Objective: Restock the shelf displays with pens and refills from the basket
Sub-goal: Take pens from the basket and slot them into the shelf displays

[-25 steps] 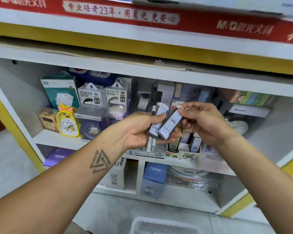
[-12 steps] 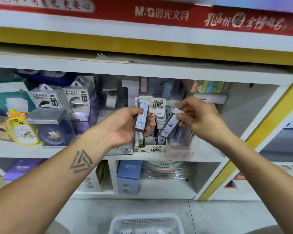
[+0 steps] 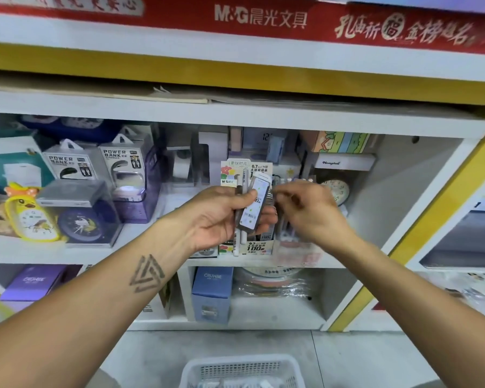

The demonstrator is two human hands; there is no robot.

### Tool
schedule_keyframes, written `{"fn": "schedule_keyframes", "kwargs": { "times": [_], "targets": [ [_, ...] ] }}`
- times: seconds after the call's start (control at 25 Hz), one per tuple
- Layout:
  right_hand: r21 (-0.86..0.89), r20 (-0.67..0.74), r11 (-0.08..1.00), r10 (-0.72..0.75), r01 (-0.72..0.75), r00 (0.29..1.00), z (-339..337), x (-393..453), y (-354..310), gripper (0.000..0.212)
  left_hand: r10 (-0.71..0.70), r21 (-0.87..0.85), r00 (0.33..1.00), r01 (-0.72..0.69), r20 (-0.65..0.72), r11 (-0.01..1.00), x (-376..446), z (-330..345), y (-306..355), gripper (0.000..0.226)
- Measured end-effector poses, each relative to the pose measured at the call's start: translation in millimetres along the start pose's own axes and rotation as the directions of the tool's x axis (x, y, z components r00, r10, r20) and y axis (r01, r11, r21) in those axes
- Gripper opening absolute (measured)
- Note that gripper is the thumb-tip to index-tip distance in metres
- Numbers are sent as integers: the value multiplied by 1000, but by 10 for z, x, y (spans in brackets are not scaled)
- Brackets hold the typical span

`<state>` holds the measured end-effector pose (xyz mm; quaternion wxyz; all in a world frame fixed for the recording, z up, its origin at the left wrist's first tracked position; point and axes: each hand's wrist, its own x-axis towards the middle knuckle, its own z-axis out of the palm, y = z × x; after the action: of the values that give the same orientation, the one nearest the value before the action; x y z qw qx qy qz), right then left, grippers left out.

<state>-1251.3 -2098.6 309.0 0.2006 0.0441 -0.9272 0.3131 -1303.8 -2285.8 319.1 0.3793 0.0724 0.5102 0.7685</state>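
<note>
The white shelf [image 3: 235, 119] fills the view, its middle level crowded with power bank boxes [image 3: 123, 161], a yellow duck clock [image 3: 30, 217] and, near the centre, a small cardboard display box [image 3: 256, 247] printed for 0.7 HB leads. On the floor below, the white basket [image 3: 244, 372] sits at the bottom edge of view with more stock inside, too blurred to name.

The left hand [image 3: 221, 217] is raised in front of the display box, its grip closed around a flat refill case [image 3: 254, 204] and two or three slim pens [image 3: 240, 236] whose ends hang below the palm. The right hand [image 3: 305, 208] is just beside it, over the display; it is motion-blurred, fingers curled as if pinching something small, but I cannot tell whether its grip holds anything.

The step in hand looks like feeding the lead cases one by one into the display box. Next, the right hand would need to take the refill case from the left and slide it upright into a free slot, while the pens wait for their own holder
</note>
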Motion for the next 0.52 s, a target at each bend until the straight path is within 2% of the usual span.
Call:
{"fn": "schedule_keyframes", "kwargs": {
  "times": [0.04, 0.08, 0.12, 0.16, 0.24, 0.32, 0.4, 0.52],
  "targets": [
    [237, -8, 957, 172, -166, 985, -14, 38, -32, 15, -10, 16, 1000, 10, 20, 1000, 2, 2, -9, 27],
    [436, 42, 855, 294, -282, 955, -23, 67, -65, 14, -21, 37, 999, 20, 42, 999, 2, 0, -17, 28],
    [549, 95, 765, 343, -337, 935, -30, 82, -92, 15, -35, 65, 997, 31, 63, 997, -3, -4, -24, 29],
    [597, 125, 719, 354, -356, 927, -33, 85, -110, 18, -48, 86, 996, 40, 82, 995, -7, -10, -29, 31],
    [656, 122, 672, 354, -343, 927, -62, 89, -147, 21, -60, 72, 995, 54, 84, 996, -20, -34, -11, 34],
    [686, 52, 667, 352, -290, 935, -151, 109, -150, 20, -17, 17, 1000, 17, -14, 1000, -30, -89, 64, 27],
    [631, -18, 744, 298, -221, 954, -240, 117, -131, 20, 71, 37, 986, -67, -153, 997, -45, -191, 164, 19],
    [435, -20, 892, 144, -121, 989, -239, 70, -84, 23, 165, 81, 954, -150, -249, 985, -103, -320, 259, 19]
  ]
}}
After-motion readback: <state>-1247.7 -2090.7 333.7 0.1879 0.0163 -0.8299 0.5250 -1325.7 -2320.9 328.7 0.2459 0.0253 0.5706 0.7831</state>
